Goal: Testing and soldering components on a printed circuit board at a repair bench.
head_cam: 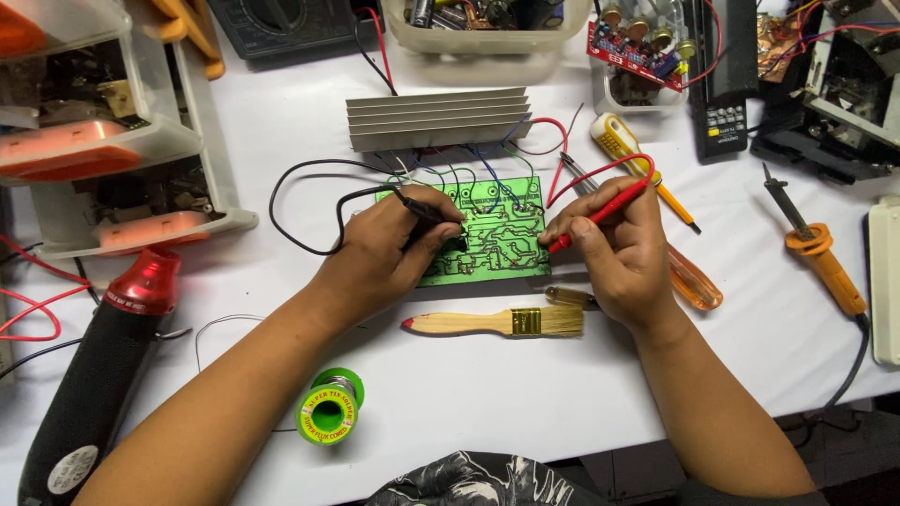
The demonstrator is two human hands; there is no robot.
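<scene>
A green circuit board (497,234) lies solder side up in the middle of the white table, wired to a finned aluminium heat sink (439,117) just behind it. My left hand (389,248) holds a black test probe (427,214) with its tip on the board's left part. My right hand (619,248) grips a red test probe (600,211), tip touching the board's right edge. Black and red leads run back from the probes toward a dark meter (281,23) at the top.
A wooden-handled brush (497,323) and a green solder spool (328,408) lie near the front. A red-and-black heat gun (103,356) is at left below plastic drawers (112,141). Screwdrivers (656,187), an orange soldering iron (820,253), a parts tub (487,37) and electronics crowd the right and back.
</scene>
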